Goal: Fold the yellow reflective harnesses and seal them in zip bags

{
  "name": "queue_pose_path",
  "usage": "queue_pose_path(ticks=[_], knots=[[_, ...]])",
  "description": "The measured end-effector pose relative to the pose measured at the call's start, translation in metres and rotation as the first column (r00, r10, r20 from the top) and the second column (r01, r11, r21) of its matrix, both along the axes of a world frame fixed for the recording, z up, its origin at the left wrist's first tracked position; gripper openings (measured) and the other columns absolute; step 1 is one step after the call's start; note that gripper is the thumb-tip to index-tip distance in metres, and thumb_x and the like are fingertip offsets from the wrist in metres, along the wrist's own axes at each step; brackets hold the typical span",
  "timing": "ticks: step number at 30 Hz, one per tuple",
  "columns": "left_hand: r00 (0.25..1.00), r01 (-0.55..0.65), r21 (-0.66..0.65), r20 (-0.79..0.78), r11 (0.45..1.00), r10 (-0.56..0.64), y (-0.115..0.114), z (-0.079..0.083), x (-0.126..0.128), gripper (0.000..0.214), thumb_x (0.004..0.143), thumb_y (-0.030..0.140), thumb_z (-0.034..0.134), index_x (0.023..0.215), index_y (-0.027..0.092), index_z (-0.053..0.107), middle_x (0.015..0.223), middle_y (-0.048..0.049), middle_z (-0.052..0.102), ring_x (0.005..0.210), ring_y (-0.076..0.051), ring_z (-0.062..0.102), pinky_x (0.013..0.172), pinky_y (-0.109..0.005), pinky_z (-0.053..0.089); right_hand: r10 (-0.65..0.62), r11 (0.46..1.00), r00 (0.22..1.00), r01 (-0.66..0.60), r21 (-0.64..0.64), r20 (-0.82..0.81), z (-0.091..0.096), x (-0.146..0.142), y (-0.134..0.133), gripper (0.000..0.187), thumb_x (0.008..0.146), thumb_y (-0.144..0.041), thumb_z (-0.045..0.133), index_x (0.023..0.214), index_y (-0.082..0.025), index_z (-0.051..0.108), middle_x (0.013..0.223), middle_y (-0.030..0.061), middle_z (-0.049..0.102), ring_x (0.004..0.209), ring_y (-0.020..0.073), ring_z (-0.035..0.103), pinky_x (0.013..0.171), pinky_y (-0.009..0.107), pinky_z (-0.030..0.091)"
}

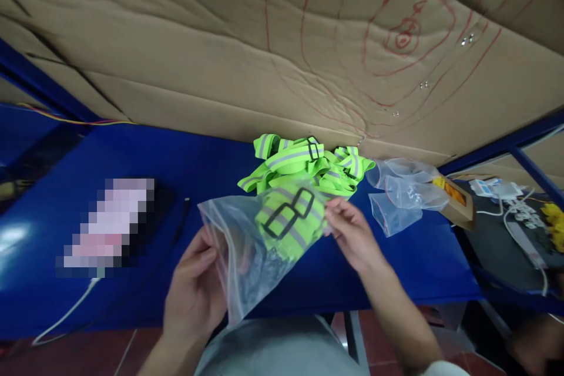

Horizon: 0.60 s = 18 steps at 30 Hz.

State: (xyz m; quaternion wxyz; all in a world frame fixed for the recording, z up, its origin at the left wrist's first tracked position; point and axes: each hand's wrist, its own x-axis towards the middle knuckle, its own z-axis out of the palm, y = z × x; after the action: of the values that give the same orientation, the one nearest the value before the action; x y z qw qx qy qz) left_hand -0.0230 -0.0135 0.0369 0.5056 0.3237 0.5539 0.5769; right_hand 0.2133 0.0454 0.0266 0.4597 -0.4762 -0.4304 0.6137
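A clear plastic zip bag [247, 282] is held up between both my hands over the near side of the blue table. Inside it lies a folded neon-green reflective strap [304, 235] with grey stripes and black buckles. My left hand [194, 282] grips the bag's left side near its zip edge, some fingers hidden behind the plastic. My right hand [350, 229] pinches the bag's right corner beside the strap. Behind the bag, a loose heap of similar green straps [286, 158] rests against the cardboard.
Several clear bags [396, 205] lie right of the heap, beside a small cardboard box [456, 202]. A pixelated device [110, 223] with a white cable [66, 320] is on the left of the blue table [211, 158]. A cardboard wall [198, 41] closes the back. Power strips [524, 241] lie at right.
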Motion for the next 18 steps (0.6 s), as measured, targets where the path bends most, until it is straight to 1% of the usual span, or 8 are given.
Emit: queue_pose_path(ticks=[2, 3, 6, 9, 12, 15, 16, 18], knots=[[0.991, -0.027, -0.028, 0.131, 0.999, 0.030, -0.002, -0.018, 0.000, 0.029, 0.083, 0.044, 0.068, 0.077, 0.022, 0.048, 0.068, 0.0015, 0.056, 0.062, -0.014, 0.055, 0.060, -0.029, 0.048, -0.041, 0.976, 0.985, 0.003, 0.217, 0.169, 0.028, 0.004, 0.019, 0.030, 0.082, -0.048, 0.084, 0.089, -0.021, 0.072, 0.072, -0.0028, 0.061, 0.061, 0.0096, 0.053, 0.056, 0.022, 0.046], [0.986, -0.020, -0.021, 0.167, 1.000, 0.024, -0.003, -0.027, 0.001, 0.026, 0.084, 0.041, 0.070, 0.083, 0.021, 0.053, 0.073, 0.0012, 0.060, 0.067, -0.015, 0.059, 0.064, -0.028, 0.049, -0.074, 0.943, 0.962, -0.018, 0.333, 0.262, 0.042, 0.005, 0.029, 0.028, 0.086, -0.047, 0.081, 0.091, -0.022, 0.072, 0.072, -0.0027, 0.061, 0.062, 0.0100, 0.052, 0.057, 0.022, 0.045], [0.991, 0.087, 0.008, 0.098, 0.996, -0.088, -0.008, -0.047, 0.006, 0.024, 0.097, 0.044, 0.064, 0.098, 0.020, 0.061, 0.087, -0.0009, 0.068, 0.078, -0.015, 0.064, 0.073, -0.027, 0.050, -0.192, 0.808, 0.859, -0.136, 0.573, 0.474, 0.075, 0.000, 0.054, 0.023, 0.093, -0.045, 0.073, 0.095, -0.022, 0.071, 0.079, -0.0009, 0.066, 0.068, 0.0110, 0.057, 0.063, 0.023, 0.047], [0.978, 0.203, -0.005, 0.049, 0.979, -0.203, -0.014, -0.056, 0.010, 0.029, 0.101, 0.049, 0.059, 0.097, 0.020, 0.062, 0.088, -0.0015, 0.069, 0.079, -0.014, 0.063, 0.074, -0.026, 0.050, -0.339, 0.691, 0.742, -0.220, 0.688, 0.578, 0.092, -0.006, 0.074, 0.021, 0.096, -0.041, 0.069, 0.095, -0.020, 0.070, 0.086, 0.0010, 0.070, 0.078, 0.0129, 0.064, 0.073, 0.027, 0.052], [0.960, 0.280, -0.040, 0.015, 0.959, -0.280, -0.018, -0.063, 0.007, 0.032, 0.100, 0.052, 0.059, 0.095, 0.020, 0.063, 0.089, -0.0018, 0.069, 0.081, -0.014, 0.064, 0.077, -0.026, 0.050, -0.553, 0.576, 0.627, -0.189, 0.795, 0.549, 0.101, -0.005, 0.091, 0.021, 0.099, -0.040, 0.066, 0.097, -0.019, 0.070, 0.089, 0.0021, 0.072, 0.079, 0.0137, 0.065, 0.072, 0.028, 0.051], [0.933, 0.352, -0.063, -0.053, 0.934, -0.355, -0.021, -0.069, 0.002, 0.034, 0.102, 0.053, 0.056, 0.097, 0.020, 0.064, 0.093, -0.0030, 0.070, 0.088, -0.016, 0.066, 0.083, -0.029, 0.051, -0.562, 0.578, 0.528, -0.299, 0.759, 0.636, 0.111, 0.005, 0.105, 0.020, 0.099, -0.038, 0.066, 0.097, -0.019, 0.070, 0.087, 0.0021, 0.072, 0.073, 0.0132, 0.063, 0.068, 0.028, 0.047], [0.919, 0.378, -0.066, -0.091, 0.924, -0.382, -0.022, -0.070, 0.000, 0.034, 0.102, 0.052, 0.054, 0.098, 0.021, 0.064, 0.094, -0.0033, 0.070, 0.090, -0.017, 0.067, 0.085, -0.030, 0.050, -0.589, 0.558, 0.522, -0.289, 0.778, 0.617, 0.116, 0.010, 0.109, 0.019, 0.099, -0.038, 0.066, 0.096, -0.019, 0.070, 0.087, 0.0024, 0.072, 0.072, 0.0133, 0.063, 0.067, 0.028, 0.046], [0.882, 0.428, -0.074, -0.182, 0.901, -0.435, -0.023, -0.072, -0.002, 0.032, 0.103, 0.051, 0.052, 0.100, 0.022, 0.065, 0.096, -0.0034, 0.070, 0.094, -0.018, 0.068, 0.087, -0.031, 0.049, -0.687, 0.474, 0.520, -0.209, 0.855, 0.508, 0.125, 0.020, 0.116, 0.019, 0.100, -0.038, 0.064, 0.098, -0.020, 0.070, 0.090, 0.0038, 0.071, 0.076, 0.0146, 0.063, 0.067, 0.028, 0.045]])
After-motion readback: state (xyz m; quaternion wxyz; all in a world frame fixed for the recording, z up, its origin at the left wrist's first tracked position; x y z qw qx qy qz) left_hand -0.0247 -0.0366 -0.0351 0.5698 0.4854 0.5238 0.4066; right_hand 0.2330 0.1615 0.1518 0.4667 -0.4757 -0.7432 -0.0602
